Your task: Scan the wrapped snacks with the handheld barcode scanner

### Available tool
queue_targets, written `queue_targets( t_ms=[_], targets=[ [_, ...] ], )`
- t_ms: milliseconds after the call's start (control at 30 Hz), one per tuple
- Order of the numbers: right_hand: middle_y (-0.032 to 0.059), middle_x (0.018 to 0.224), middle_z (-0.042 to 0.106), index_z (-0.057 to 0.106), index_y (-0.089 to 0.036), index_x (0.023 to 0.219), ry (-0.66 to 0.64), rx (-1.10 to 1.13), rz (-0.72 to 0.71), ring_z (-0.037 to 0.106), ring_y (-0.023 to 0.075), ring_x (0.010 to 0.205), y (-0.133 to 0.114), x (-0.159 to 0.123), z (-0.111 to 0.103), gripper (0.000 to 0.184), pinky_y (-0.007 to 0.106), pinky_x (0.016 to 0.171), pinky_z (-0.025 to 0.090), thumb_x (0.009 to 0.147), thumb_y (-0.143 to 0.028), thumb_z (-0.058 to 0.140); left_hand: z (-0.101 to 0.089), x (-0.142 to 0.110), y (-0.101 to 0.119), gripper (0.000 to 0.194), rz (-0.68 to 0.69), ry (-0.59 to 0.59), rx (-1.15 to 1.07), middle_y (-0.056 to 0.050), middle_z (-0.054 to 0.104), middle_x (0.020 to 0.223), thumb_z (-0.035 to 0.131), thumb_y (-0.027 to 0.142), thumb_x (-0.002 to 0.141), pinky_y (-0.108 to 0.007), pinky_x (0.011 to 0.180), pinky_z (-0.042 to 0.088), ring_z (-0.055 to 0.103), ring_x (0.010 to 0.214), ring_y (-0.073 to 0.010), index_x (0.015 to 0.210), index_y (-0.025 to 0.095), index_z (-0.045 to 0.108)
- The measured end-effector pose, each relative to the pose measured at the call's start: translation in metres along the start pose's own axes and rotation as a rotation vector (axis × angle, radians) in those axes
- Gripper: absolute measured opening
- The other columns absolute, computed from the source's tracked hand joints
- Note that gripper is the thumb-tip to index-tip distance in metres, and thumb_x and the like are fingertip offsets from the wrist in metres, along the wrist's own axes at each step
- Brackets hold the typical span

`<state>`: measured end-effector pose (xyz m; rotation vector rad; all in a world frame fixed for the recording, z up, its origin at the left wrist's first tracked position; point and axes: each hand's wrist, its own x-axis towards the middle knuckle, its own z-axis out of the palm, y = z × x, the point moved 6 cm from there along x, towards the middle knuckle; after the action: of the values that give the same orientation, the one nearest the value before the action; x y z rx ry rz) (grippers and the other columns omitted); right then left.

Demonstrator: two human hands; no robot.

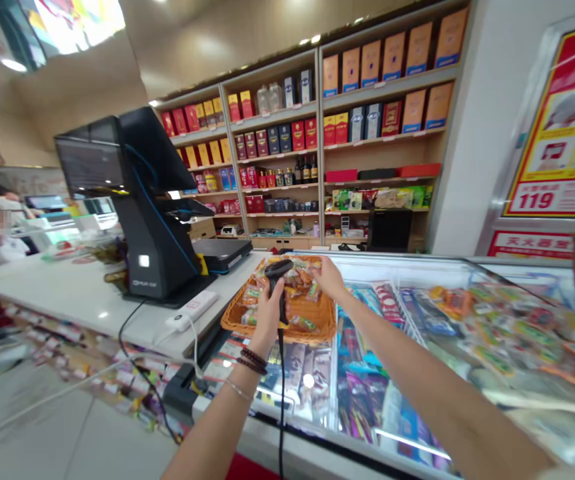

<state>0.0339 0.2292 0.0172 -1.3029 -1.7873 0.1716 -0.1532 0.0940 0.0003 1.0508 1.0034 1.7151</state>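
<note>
1. While our left hand (269, 311) wraps closed around the grip of a black handheld barcode scanner (278, 269), the scanner stands upright at the centre of the frame, its head just above our fingers.
2. We see its black cable (282, 393) hanging straight down to the bottom edge.
3. Our right hand (328, 277), right of the scanner, curves with bent fingers over the far right corner of an orange wicker basket (320, 312); we cannot tell whether it grips anything.
4. Inside the basket we see small clear-wrapped snack packets (303, 323), mostly crowded toward its far side, with bare weave showing nearer us.
5. Beneath the basket, at lower centre, we have a glass-topped display freezer (317, 457). Its compartments hold long purple packets (362, 397) right of a divider and greyish packs (295, 367) left of it.
6. At right of frame, we see clear-bagged goods (497, 313) heaped together.
</note>
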Motion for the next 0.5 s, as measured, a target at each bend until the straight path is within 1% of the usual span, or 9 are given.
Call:
queue_targets(
  t_ms=[100,167,233,300,367,433,500],
  targets=[
    [0.0178,0.147,0.076,0.067,-0.017,0.150,-0.167,-0.089,0.056,0.071,0.0301,0.138,-0.013,0.001,0.033,0.050,0.042,0.119,0.053,0.100,-0.017,0.064,-0.010,0.006,-0.010,0.080,-0.031,0.045,-0.020,0.006,0.054,0.060,0.094,0.091,0.056,-0.023,0.043,0.033,0.045,0.046,-0.0090,0.079,0.023,0.058],
    [0.0210,0.147,0.076,0.068,-0.014,0.149,-0.258,-0.164,0.076,0.071,0.0317,0.138,-0.016,-0.003,0.048,0.047,0.042,0.118,0.053,0.102,-0.019,0.066,-0.011,0.008,-0.016,0.082,-0.062,0.054,-0.034,0.006,0.053,0.058,0.093,0.093,0.054,-0.024,0.043,0.033,0.045,0.046,-0.0094,0.077,0.023,0.057],
    [0.0239,0.149,0.074,0.069,-0.012,0.146,-0.306,-0.230,0.080,0.071,0.0337,0.139,-0.014,-0.008,0.057,0.047,0.042,0.118,0.053,0.100,-0.021,0.071,-0.009,0.009,-0.021,0.080,-0.080,0.056,-0.033,0.006,0.054,0.058,0.093,0.093,0.055,-0.025,0.044,0.035,0.047,0.045,-0.0105,0.076,0.023,0.057],
    [0.0253,0.151,0.073,0.073,-0.011,0.141,-0.299,-0.261,0.080,0.071,0.0351,0.140,-0.010,-0.009,0.061,0.043,0.041,0.118,0.052,0.099,-0.019,0.073,-0.008,0.010,-0.025,0.077,-0.079,0.052,-0.029,0.005,0.056,0.058,0.094,0.089,0.057,-0.025,0.045,0.037,0.050,0.046,-0.0114,0.077,0.023,0.058],
    [0.0246,0.146,0.076,0.076,-0.012,0.134,-0.274,-0.225,0.096,0.073,0.0348,0.138,-0.006,-0.008,0.062,0.035,0.041,0.118,0.052,0.100,-0.016,0.067,-0.008,0.009,-0.027,0.075,-0.081,0.045,-0.037,0.006,0.057,0.059,0.096,0.085,0.058,-0.025,0.046,0.038,0.051,0.048,-0.0117,0.079,0.023,0.059],
    [0.0209,0.138,0.080,0.078,-0.015,0.129,-0.249,-0.112,0.133,0.075,0.0336,0.134,0.001,-0.004,0.063,0.034,0.042,0.118,0.053,0.099,-0.013,0.063,-0.009,0.009,-0.028,0.074,-0.096,0.041,-0.050,0.006,0.057,0.060,0.097,0.083,0.059,-0.025,0.046,0.038,0.052,0.048,-0.0118,0.080,0.023,0.059],
    [0.0139,0.127,0.084,0.079,-0.020,0.124,-0.222,0.075,0.183,0.076,0.0318,0.129,0.008,0.001,0.061,0.037,0.044,0.117,0.054,0.091,-0.011,0.066,-0.010,0.008,-0.028,0.073,-0.113,0.041,-0.052,0.006,0.056,0.059,0.096,0.083,0.060,-0.025,0.045,0.038,0.051,0.048,-0.0119,0.078,0.024,0.059]
  ],
)
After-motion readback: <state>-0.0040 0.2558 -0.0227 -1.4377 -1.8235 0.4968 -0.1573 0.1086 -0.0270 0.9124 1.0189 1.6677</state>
